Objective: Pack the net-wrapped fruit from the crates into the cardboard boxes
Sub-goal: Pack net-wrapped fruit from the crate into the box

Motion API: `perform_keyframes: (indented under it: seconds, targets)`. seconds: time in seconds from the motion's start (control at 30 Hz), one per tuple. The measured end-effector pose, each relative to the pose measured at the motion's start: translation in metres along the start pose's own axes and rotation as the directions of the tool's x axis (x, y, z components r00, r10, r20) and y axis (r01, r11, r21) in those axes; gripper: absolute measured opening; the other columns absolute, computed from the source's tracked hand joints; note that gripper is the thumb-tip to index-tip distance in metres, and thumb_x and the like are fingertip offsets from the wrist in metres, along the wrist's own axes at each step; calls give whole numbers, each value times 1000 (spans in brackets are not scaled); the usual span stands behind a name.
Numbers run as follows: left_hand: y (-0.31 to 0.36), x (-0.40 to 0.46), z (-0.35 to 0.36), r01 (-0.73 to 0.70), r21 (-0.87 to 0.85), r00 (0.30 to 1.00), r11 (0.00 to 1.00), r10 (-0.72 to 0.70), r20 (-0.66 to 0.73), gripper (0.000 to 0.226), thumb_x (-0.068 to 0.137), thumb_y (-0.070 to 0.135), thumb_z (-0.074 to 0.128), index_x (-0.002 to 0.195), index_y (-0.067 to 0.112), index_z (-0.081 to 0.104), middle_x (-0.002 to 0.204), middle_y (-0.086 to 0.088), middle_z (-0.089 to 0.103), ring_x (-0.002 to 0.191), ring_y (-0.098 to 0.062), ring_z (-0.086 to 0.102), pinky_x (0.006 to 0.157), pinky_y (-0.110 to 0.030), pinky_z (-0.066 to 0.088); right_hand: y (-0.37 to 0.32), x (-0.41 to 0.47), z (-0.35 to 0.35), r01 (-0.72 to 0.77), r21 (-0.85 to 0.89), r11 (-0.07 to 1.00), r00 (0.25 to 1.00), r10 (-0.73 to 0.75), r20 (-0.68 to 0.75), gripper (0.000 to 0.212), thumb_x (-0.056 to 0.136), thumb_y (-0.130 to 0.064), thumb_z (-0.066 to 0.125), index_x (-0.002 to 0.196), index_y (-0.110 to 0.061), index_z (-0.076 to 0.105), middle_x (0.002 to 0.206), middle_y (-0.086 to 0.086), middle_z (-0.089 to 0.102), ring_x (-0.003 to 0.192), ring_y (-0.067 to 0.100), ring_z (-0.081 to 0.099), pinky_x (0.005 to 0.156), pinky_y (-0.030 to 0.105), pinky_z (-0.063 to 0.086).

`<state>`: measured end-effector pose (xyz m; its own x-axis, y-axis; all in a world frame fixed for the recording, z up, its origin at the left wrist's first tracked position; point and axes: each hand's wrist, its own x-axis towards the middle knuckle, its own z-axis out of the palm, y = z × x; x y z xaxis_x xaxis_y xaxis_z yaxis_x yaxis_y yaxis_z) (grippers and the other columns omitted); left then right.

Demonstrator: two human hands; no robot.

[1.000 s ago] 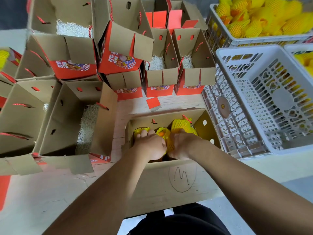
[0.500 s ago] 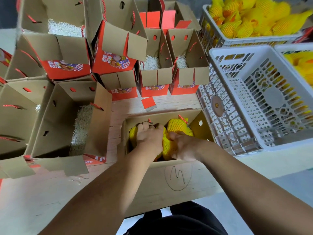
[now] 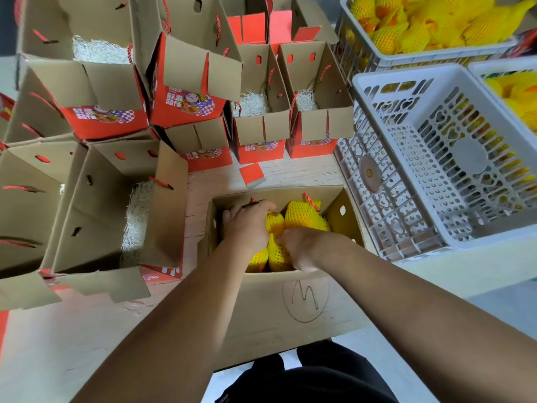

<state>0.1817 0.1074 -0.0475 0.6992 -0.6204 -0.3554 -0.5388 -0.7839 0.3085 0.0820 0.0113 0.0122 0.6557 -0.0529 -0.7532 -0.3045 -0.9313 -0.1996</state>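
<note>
Your left hand lay curled over the fruit in the box at six o'clock; your right hand pinched a netted piece beside it. You did best pressing each piece snug, nets untorn, before reaching for the crate at one o'clock.

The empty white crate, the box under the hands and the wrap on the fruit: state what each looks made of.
Empty white crate: apparently moulded plastic, smooth, with perforated walls. Box: brown matte cardboard, pen-marked. Wrap on the fruit: yellow mesh, likely foam netting. Left hand and right hand are on it.
</note>
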Motion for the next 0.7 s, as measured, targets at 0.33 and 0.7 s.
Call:
perform_keyframes:
  seconds: [0.33,0.7]
  targets:
    - [-5,-70,-7,-41,-91,999,995,41,0,25,103,36,52,93,19,67,88,0,67,85,-23,64,74,-38,54,16,-9,10,-135,267,954,976,175,-133,47,101,-43,54,139,-16,49,135,10,60,124,33,57,98,39,49]
    - [191,-37,-17,-363,-582,927,728,215,-308,17,99,30,61,95,47,63,91,23,68,85,5,63,67,-12,43,209,-124,-12,484,626,612,538,356,-764,8,98,-13,62,98,-18,68,82,-13,66,70,1,58,67,15,41]
